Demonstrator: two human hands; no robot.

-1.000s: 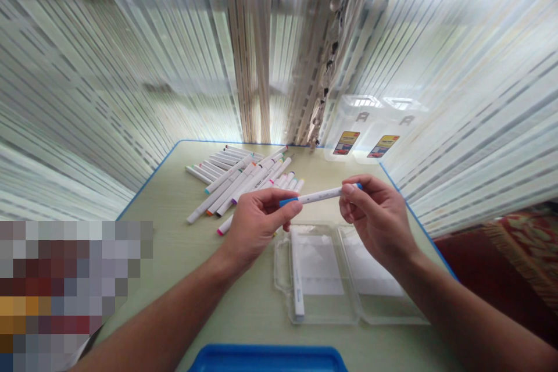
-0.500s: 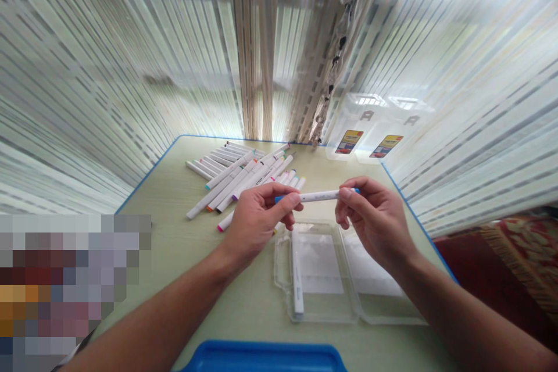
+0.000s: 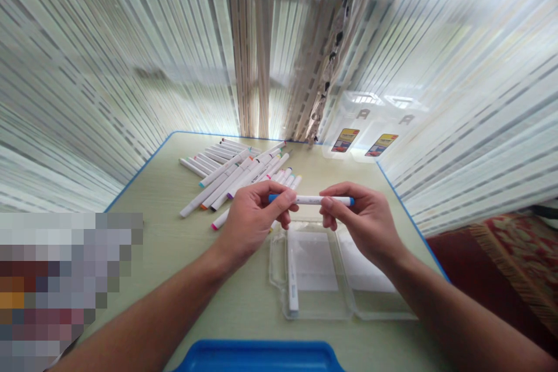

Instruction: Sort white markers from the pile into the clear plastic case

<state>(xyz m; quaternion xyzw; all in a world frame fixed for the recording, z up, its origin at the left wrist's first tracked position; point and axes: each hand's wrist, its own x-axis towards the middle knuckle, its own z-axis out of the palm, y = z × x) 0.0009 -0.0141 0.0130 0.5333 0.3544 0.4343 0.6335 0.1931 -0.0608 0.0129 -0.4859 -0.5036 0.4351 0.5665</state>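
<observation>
My left hand [image 3: 257,215] and my right hand [image 3: 361,224] both pinch a white double-ended marker [image 3: 311,200] with blue caps, one hand near each end. It lies almost level above an open clear plastic case [image 3: 275,264]. A second white marker [image 3: 292,279] lies lengthwise inside the case's left half. Beyond my left hand, a loose pile of white markers [image 3: 235,177] with coloured ends spreads across the pale green table [image 3: 196,267]. Its nearest pieces lie just past my left fingers, and my hand hides part of the pile.
A blue plastic tray [image 3: 259,357] sits at the table's near edge. Clear boxes with yellow-and-red labels [image 3: 361,139] stand at the back right, against striped sheer curtains [image 3: 261,40]. Red patterned cloth [image 3: 514,261] lies beyond the right edge. A pixelated patch covers the lower left.
The held marker has swung from tilted to nearly level, its blue left end rising relative to the right. Both hands still hold it. The whole view has shifted slightly.
</observation>
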